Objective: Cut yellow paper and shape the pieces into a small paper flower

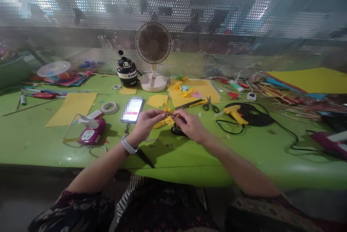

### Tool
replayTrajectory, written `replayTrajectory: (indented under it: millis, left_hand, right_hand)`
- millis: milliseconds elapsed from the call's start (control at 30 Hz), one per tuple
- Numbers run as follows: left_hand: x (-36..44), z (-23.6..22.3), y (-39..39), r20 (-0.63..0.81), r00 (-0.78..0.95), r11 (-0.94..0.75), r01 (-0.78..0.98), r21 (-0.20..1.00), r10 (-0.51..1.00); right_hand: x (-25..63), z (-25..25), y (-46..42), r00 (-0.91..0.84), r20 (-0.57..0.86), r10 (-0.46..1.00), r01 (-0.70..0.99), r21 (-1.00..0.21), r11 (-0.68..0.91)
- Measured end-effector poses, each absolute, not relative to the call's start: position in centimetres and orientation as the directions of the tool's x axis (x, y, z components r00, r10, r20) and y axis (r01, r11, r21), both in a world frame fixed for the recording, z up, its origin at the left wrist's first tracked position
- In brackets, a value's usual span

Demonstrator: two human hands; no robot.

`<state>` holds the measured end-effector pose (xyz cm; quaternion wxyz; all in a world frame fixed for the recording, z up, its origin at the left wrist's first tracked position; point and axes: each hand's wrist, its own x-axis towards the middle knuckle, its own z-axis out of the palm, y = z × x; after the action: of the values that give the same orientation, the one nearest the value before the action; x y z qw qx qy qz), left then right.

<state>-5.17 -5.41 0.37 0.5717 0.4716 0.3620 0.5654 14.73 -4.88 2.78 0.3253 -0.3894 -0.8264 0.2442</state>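
Over the middle of the green table, my left hand, with a white watch on its wrist, pinches a small crumpled yellow paper piece. Close beside it, my right hand is closed, thumb and fingertips meeting at the same paper. A small dark bluish item shows between its fingers, too blurred to name. Beneath the right hand lies a black object, partly hidden. Several tiny pale bits are scattered below the hands. A lit phone lies left of them, and yellow paper sheets lie just behind.
Scissors and a yellow glue gun with a black cord lie right. A fan and a black bottle stand behind. Left are a tape roll and a purple power strip. Coloured sheets are piled far right.
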Motion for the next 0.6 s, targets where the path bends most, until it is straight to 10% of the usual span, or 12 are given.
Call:
replayTrajectory:
  millis: [600]
  left_hand:
    - [-4.98,0.45,-5.35,0.064,0.063,-0.039,-0.341,0.939,0.996]
  right_hand:
    - [14.62,2.79,-5.12,-0.491,0.407,0.77,0.406,-0.675,0.616]
